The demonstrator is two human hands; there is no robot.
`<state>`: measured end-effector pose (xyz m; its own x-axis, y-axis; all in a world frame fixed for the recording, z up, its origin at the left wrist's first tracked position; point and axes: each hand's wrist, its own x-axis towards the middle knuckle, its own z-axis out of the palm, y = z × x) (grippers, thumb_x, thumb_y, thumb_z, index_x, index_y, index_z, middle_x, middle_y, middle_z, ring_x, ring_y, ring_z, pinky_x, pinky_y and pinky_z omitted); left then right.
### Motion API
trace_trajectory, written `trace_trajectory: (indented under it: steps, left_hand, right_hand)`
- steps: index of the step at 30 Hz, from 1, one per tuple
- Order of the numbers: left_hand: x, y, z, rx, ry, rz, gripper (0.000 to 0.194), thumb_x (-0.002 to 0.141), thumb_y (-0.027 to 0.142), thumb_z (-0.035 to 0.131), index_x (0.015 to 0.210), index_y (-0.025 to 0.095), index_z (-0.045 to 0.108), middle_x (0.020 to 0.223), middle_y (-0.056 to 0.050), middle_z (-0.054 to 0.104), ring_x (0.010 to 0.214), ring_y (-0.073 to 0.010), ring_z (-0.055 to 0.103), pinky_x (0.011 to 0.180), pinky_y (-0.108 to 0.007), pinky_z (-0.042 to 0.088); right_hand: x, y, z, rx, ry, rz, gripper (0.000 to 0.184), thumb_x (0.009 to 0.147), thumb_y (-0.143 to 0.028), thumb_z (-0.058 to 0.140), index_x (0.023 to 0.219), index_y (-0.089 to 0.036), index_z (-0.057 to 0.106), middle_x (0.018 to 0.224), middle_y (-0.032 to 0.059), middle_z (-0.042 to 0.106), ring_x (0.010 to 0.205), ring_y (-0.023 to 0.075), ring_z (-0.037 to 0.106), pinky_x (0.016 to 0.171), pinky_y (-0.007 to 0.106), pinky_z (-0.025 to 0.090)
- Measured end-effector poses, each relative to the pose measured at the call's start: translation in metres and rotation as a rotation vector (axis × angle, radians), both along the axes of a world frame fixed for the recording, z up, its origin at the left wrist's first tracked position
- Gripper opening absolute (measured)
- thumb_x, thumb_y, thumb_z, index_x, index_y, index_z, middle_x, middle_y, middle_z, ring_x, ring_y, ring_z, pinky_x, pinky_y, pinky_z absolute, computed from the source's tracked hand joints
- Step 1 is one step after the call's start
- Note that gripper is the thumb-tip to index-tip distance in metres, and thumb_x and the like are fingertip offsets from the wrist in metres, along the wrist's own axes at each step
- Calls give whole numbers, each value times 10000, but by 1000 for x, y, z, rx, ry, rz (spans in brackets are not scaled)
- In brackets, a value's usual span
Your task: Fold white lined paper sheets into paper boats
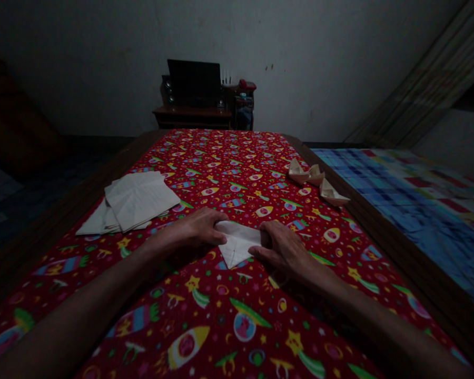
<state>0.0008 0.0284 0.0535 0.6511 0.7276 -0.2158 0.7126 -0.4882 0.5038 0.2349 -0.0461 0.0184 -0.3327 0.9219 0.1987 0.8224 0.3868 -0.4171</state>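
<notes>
The thumb and fingers of the left hand (201, 225) close on the left end of a folded white paper (239, 239); those of the right hand (282, 246) pinch its right end, the thumb at the near edge; what the fingertips do beneath the paper cannot be told. The paper lies between the two hands, its pointed corner toward the wearer; to handle it well, an even grip at both ends seems best, with the edges matched before any crease is pressed, and the thumbs sliding outward from the middle so that the layers do not skew; too hard a pull could wrinkle or tear the thin sheet. Beneath the fingers spreads a red printed cloth (237, 295), soft enough, perhaps, to blunt a crease; beyond the left fingers lies a fanned stack of sheets (142, 197); farther off, past the right fingers, sit three paper boats (332, 195); well beyond both hands stands a dark screen (193, 81).
</notes>
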Motion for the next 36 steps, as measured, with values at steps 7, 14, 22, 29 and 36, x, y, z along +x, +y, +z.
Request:
trace_trajectory:
  steps: [7,14,22,29,36]
  left_hand:
    - [0,-12,-2,48,-191,165,129,702,269,546,650,156,579,557,44,525,516,-108,493,452,-189,291]
    - [2,-32,2,850,-489,-24,119,832,159,482,777,172,587,832,-43,642,813,-169,570,735,-283,413]
    - [-8,-46,-32,704,-124,-122,142,888,129,438,874,172,572,914,-54,627,871,-200,554,768,-339,397]
    - [-14,-53,-39,484,-327,32,147,899,219,490,812,166,595,903,-46,604,865,-168,550,786,-292,431]
    - [-13,-37,-47,378,-349,238,222,872,269,529,690,161,596,813,-25,567,751,-149,548,681,-269,427]
  right_hand:
    - [-4,9,5,-124,78,-37,161,762,-259,594,648,-175,517,603,-35,491,547,95,436,493,207,262]
    - [3,15,25,730,-124,187,176,894,-190,469,785,-167,606,802,68,584,762,170,465,655,280,361]
    - [7,10,-2,464,-313,438,246,938,-159,376,864,-123,609,822,88,585,757,176,445,646,285,380]
    - [19,13,-14,198,106,362,217,927,-231,445,842,-162,632,856,71,617,740,138,523,630,241,411]
    - [14,14,-9,6,170,96,218,896,-280,494,776,-156,628,727,39,615,646,124,539,586,227,376]
